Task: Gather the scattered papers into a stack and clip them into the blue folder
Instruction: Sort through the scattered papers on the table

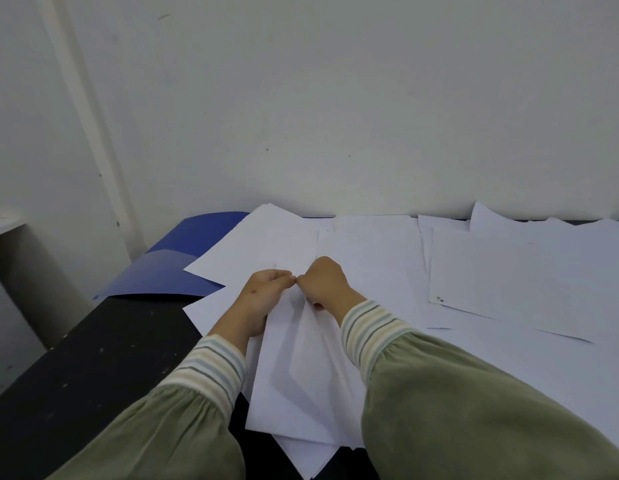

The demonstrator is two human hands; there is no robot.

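Both hands meet over a small bundle of white sheets (301, 368) at the near middle of the dark bench (93, 358). The left hand (263, 299) is curled, its fingers closed along the left edge of the bundle's far end, and the right hand (323, 282) is bunched into a loose fist gripping the same end from the right, so the two hands touch at the fingertips. The sheets in the bundle lie fanned and uneven, their near corners sticking out past one another toward the person.

The blue folder (169, 268) lies to the left of the hands, near the wall (335, 98), partly covered by a loose white sheet (252, 244) that overlaps its right side. More loose papers (509, 271) lie spread to the right of the hands, overlapping each other and reaching back to the wall. Green sleeves with striped cuffs (370, 330) cover both forearms.
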